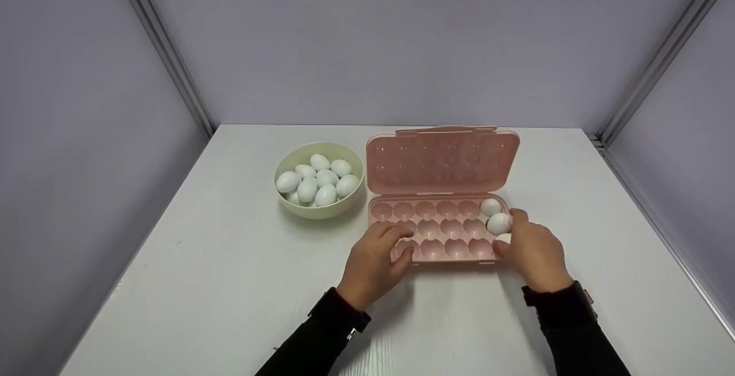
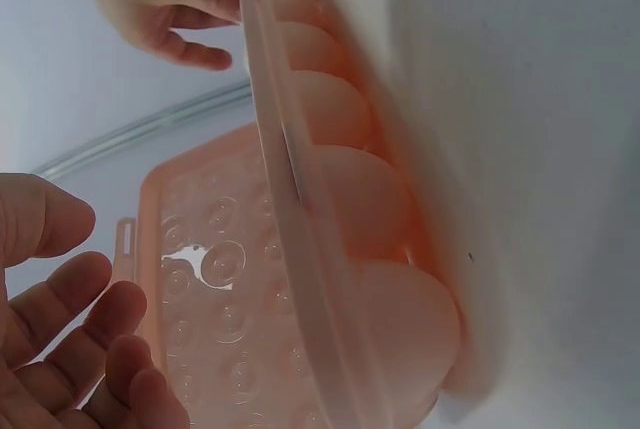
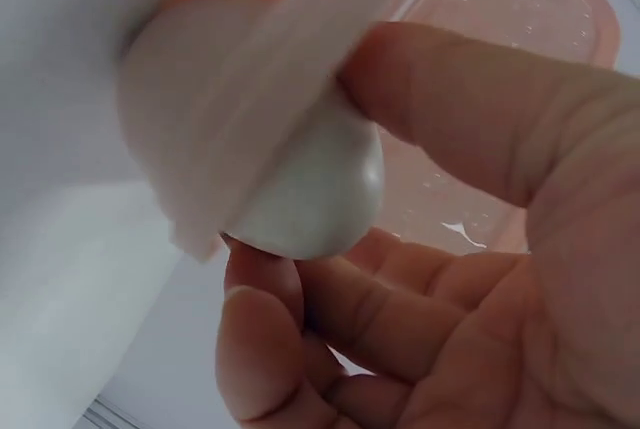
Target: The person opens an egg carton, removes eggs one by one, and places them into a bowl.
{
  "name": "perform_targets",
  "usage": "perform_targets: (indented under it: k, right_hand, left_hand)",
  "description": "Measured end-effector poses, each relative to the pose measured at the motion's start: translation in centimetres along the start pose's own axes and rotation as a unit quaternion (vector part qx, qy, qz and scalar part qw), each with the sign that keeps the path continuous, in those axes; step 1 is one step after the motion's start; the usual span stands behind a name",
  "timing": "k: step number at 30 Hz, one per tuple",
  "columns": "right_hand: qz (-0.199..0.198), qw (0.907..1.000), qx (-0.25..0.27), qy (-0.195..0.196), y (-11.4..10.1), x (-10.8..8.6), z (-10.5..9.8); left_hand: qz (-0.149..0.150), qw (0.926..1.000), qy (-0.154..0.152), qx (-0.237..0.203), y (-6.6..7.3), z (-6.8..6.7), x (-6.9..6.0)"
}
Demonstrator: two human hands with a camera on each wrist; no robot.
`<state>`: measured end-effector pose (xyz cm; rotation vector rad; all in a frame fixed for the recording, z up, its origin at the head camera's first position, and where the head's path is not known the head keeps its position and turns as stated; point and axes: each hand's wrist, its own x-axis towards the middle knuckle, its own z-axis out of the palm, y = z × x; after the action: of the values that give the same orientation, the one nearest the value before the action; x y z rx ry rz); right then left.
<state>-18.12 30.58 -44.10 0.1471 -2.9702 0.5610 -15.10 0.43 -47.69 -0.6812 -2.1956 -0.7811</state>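
A pink egg carton (image 1: 453, 262) lies opened on the table, its lid (image 1: 439, 163) tilted up at the back. My right hand (image 1: 540, 252) is at the carton's near right corner, pinching a white egg (image 3: 315, 194) between thumb and fingers. That egg sits at least partly in its cup, behind the carton's rim. Two more white eggs (image 1: 499, 224) fill the cups behind it in the same end column. Over the carton's left end hovers my left hand (image 1: 376, 258), fingers loosely bent and holding nothing; it hides some of the left cups.
Left of the carton stands a pale green bowl (image 1: 321, 213) heaped with several white eggs (image 1: 326, 194). Both rest on a white table (image 1: 229, 284). Grey panels (image 1: 367, 43) rise behind and on both sides.
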Motion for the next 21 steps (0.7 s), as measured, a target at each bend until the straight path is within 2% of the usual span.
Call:
perform_targets:
  k: [2,4,6,7,9,11,14,19,21]
  right_hand:
    - [-0.001,0.9994,0.027,0.02,-0.2,-0.1,-0.4]
    - [-0.009,0.9962,0.08,0.033,-0.5,0.0,-0.5]
    - [-0.025,0.9853,0.168,0.021,-0.8,0.3,-0.2]
    - [-0.033,0.9746,0.221,0.005,-1.0,0.5,0.1]
    - [-0.042,0.941,0.333,-0.042,-1.4,0.9,0.9]
    - [-0.043,0.898,0.427,-0.097,-1.9,1.2,2.0]
    - [-0.042,0.8414,0.514,-0.162,-2.6,1.1,3.7]
    - [-0.067,0.7711,0.585,-0.243,-3.6,0.4,5.8]
    - [-0.07,0.749,0.604,-0.264,-3.9,0.1,6.3]
  left_hand:
    - [-0.001,1.0,0.003,-0.007,0.0,0.0,0.0]
    - [-0.001,0.9999,0.007,-0.015,0.1,0.0,0.0]
    - [-0.002,0.9998,0.004,-0.021,0.2,-0.1,0.0]
    - [-0.002,0.9997,0.001,-0.025,0.3,-0.2,0.0]
    - [-0.003,0.9995,-0.011,-0.029,0.4,-0.3,-0.1]
    - [-0.002,0.9991,-0.026,-0.032,0.5,-0.3,-0.2]
    - [0.008,0.9976,-0.047,-0.051,0.6,-0.3,-0.2]
    - [0.04,0.9932,-0.063,-0.089,0.8,-0.1,-0.2]
    - [0.049,0.9921,-0.063,-0.097,0.8,0.0,-0.2]
